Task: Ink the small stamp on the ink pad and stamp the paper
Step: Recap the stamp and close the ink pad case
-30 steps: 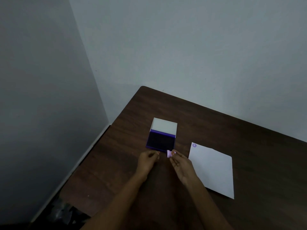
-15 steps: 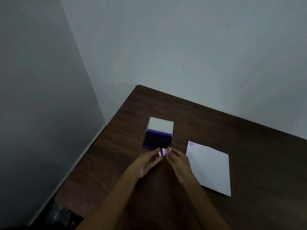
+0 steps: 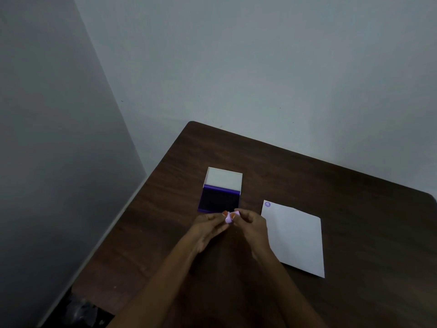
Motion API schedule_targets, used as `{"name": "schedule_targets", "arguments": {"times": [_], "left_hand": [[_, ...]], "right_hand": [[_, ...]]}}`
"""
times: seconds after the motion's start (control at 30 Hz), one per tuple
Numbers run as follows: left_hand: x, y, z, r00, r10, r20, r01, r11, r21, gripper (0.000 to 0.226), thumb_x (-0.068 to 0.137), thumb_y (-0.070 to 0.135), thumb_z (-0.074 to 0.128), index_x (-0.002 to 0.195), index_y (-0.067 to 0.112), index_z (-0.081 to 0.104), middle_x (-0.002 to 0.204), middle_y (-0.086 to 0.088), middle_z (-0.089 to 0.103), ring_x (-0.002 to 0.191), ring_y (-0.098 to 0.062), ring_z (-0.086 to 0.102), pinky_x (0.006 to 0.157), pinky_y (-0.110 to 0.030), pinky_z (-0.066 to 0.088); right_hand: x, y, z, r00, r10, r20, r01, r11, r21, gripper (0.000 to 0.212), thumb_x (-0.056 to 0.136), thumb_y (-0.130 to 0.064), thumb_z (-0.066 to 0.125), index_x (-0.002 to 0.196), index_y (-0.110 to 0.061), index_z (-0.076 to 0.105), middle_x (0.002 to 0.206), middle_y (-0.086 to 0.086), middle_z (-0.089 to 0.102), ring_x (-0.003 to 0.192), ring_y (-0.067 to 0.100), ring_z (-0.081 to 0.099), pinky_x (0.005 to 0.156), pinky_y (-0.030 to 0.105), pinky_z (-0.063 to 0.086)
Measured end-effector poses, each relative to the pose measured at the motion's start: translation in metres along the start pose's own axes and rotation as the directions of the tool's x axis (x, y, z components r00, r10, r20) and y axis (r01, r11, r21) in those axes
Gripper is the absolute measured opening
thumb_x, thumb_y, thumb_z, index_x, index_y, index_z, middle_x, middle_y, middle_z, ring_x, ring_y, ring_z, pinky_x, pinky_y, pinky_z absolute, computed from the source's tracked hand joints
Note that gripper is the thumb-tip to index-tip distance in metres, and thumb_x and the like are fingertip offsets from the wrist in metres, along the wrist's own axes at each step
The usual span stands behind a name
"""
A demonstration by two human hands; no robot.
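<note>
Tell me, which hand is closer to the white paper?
The right hand. It sits just beside the paper's left edge, pinching the small stamp. The left hand is farther away, on the stamp's other side, near the ink pad.

A dark wooden table (image 3: 307, 176) stands in a corner of pale grey walls (image 3: 236, 55).

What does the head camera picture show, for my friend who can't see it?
Two bare hands, left and right, pinch a small lilac stamp above a dark wooden table, just before an open purple ink pad. White paper lies right.
</note>
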State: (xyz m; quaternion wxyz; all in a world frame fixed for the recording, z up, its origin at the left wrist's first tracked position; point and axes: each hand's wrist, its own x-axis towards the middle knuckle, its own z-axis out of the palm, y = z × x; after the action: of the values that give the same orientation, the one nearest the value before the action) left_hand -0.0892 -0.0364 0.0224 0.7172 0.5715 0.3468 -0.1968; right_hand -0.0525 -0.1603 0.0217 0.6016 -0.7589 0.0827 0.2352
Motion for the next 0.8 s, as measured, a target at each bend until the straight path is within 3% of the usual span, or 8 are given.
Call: {"name": "schedule_targets", "arguments": {"times": [0.1,0.27,0.37,0.43,0.5,0.6,0.7,0.8], "left_hand": [[-0.001,-0.003,-0.001,0.999,0.037,-0.036,-0.039,0.997,-0.064,0.019,0.077,0.029,0.07,0.091,0.017,0.068,0.091,-0.002,0.065,0.085,-0.013,0.058,0.06,-0.019,0.042],[-0.002,-0.008,-0.008,0.989,0.118,-0.088,-0.12,0.992,-0.024,0.019,0.078,0.024,0.069,0.095,0.017,0.065,0.097,-0.002,0.064,0.091,-0.015,0.058,0.075,-0.025,0.046],[0.003,-0.012,-0.018,0.936,0.164,-0.313,-0.193,0.979,-0.064,0.011,0.087,0.019,0.059,0.095,0.013,0.062,0.1,-0.01,0.065,0.093,-0.021,0.061,0.089,-0.036,0.049],[0.007,-0.015,-0.027,0.879,0.218,-0.425,-0.267,0.962,-0.059,0.018,0.092,0.016,0.049,0.103,0.008,0.061,0.095,-0.009,0.065,0.087,-0.018,0.062,0.086,-0.033,0.051],[0.009,-0.016,-0.033,0.845,0.271,-0.461,-0.308,0.951,-0.005,0.02,0.094,0.012,0.045,0.105,0.007,0.061,0.093,-0.008,0.065,0.085,-0.015,0.061,0.078,-0.026,0.051],[0.011,-0.019,-0.038,0.823,0.298,-0.483,-0.32,0.947,0.04,0.019,0.094,0.01,0.044,0.102,0.007,0.062,0.086,-0.002,0.063,0.082,-0.014,0.061,0.073,-0.022,0.049],[0.013,-0.023,-0.038,0.815,0.305,-0.492,-0.326,0.944,0.046,0.019,0.094,0.011,0.045,0.099,0.007,0.062,0.082,0.0,0.063,0.08,-0.014,0.06,0.072,-0.021,0.048],[0.013,-0.023,-0.039,0.808,0.31,-0.502,-0.332,0.942,0.048,0.018,0.094,0.011,0.045,0.097,0.009,0.062,0.084,-0.003,0.063,0.082,-0.015,0.061,0.077,-0.026,0.049]], "right_hand": [[0.0,0.004,0.002,1.0,0.023,-0.011,-0.023,1.0,0.003,0.03,0.074,-0.024,0.072,0.1,-0.01,0.065,0.091,0.002,0.064,0.091,0.018,0.058,0.08,0.027,0.047],[0.002,0.007,0.01,1.0,-0.014,-0.021,0.013,0.998,-0.065,0.023,0.078,-0.023,0.069,0.097,-0.011,0.065,0.087,-0.004,0.061,0.086,0.012,0.055,0.082,0.027,0.043],[0.004,0.007,0.017,0.995,-0.097,-0.004,0.095,0.979,-0.179,0.008,0.081,-0.022,0.066,0.087,-0.017,0.064,0.078,-0.01,0.06,0.078,0.004,0.056,0.082,0.023,0.045],[0.004,0.009,0.023,0.984,-0.154,0.092,0.174,0.948,-0.267,0.005,0.084,-0.017,0.062,0.087,-0.013,0.064,0.076,-0.013,0.059,0.073,-0.003,0.054,0.071,0.006,0.04],[0.003,0.013,0.029,0.959,-0.215,0.184,0.274,0.87,-0.41,0.01,0.086,-0.014,0.059,0.092,-0.009,0.063,0.086,-0.005,0.061,0.074,-0.003,0.052,0.063,0.002,0.035],[0.003,0.022,0.04,0.918,-0.278,0.283,0.392,0.74,-0.547,0.016,0.085,-0.016,0.059,0.1,-0.009,0.061,0.108,0.008,0.061,0.09,0.008,0.052,0.075,0.009,0.038],[0.002,0.031,0.047,0.92,-0.253,0.3,0.389,0.69,-0.611,0.029,0.087,-0.023,0.056,0.112,-0.008,0.056,0.123,0.011,0.057,0.111,0.018,0.053,0.096,0.029,0.043],[-0.001,0.031,0.048,0.917,-0.255,0.307,0.396,0.678,-0.619,0.032,0.088,-0.023,0.054,0.117,-0.01,0.053,0.126,0.01,0.055,0.113,0.017,0.051,0.098,0.027,0.039]]}}
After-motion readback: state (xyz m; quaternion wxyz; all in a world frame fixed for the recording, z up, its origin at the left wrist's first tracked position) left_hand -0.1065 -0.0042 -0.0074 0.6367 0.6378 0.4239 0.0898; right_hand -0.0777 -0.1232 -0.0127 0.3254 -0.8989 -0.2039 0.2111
